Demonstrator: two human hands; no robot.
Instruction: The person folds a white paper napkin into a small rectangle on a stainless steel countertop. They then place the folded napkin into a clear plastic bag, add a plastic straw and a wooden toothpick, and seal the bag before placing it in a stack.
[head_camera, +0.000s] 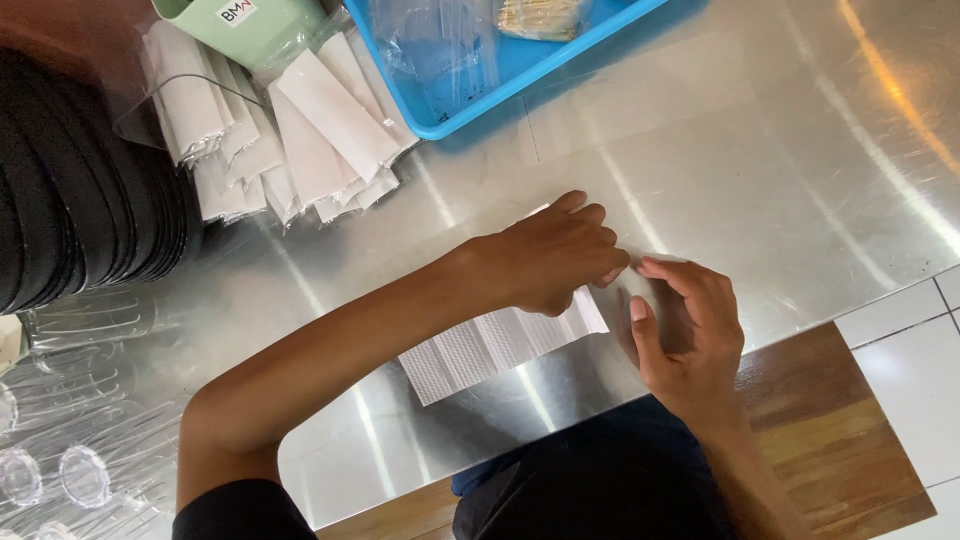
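From the head camera, looking down, a white embossed paper napkin (500, 345) lay flat on the shiny metal surface (760, 170), close to the person's body at the near edge. The left hand (545, 255) rested on top of the napkin, its fingers (590, 213) curled and pressed close together, pinning the sheet near its right end, seemingly to keep it from sliding on the slick metal. The right hand (685, 335) sat just beside the napkin's right edge, fingers loosely bent with the thumb apart; whether it pinched a corner of the paper could not be told, since the left hand covered that spot.

Farther back lay a heap of folded white napkins in clear sleeves (290, 140), fanned out within reach. A pale green container (250, 25) stood behind them, and a blue tray (520, 60) holding clear plastic bags sat to the right. A stack of black lids (70, 190) and clear plastic cups (60, 400) filled the left side.
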